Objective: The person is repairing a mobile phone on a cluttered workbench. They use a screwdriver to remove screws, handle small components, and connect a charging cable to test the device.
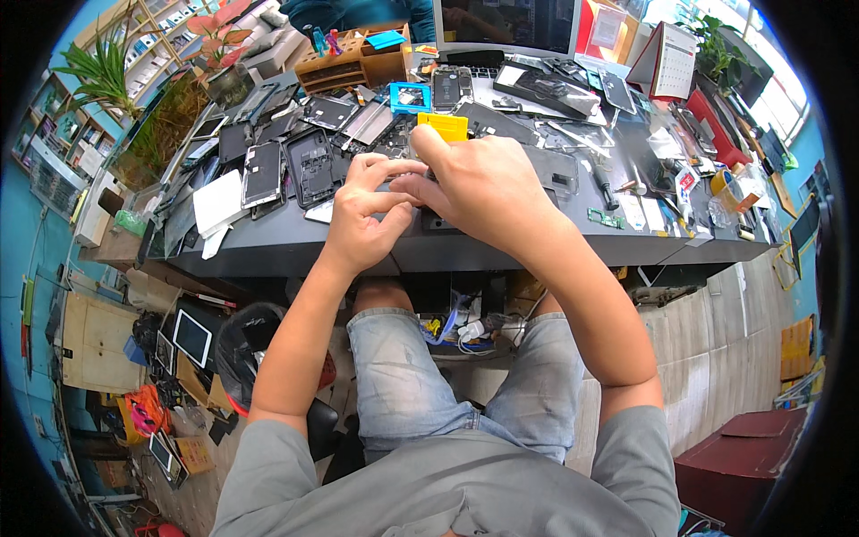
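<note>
Over the front edge of the grey desk (pixel 304 234), my two hands meet at the fingertips. My left hand (pixel 365 215) has its fingers bent and closed toward the thumb. From the right, my right hand (pixel 483 183) reaches in with its fingers curled down and its thumb by the left fingertips. Whatever lies between them is hidden by the fingers. Just beyond my right hand sits a yellow flat piece (pixel 447 124), with a blue frame (pixel 410 98) behind it. An open phone housing (pixel 310 168) and a dark phone part (pixel 262 174) lie left of my left hand.
Phone parts crowd the desk. On its right are a screwdriver (pixel 605 190) and a green circuit board (pixel 605 218); on its left, a white box (pixel 218 202). A monitor (pixel 506 25) and wooden organizer (pixel 333 70) stand behind. A black-lined bin (pixel 249 345) is below left.
</note>
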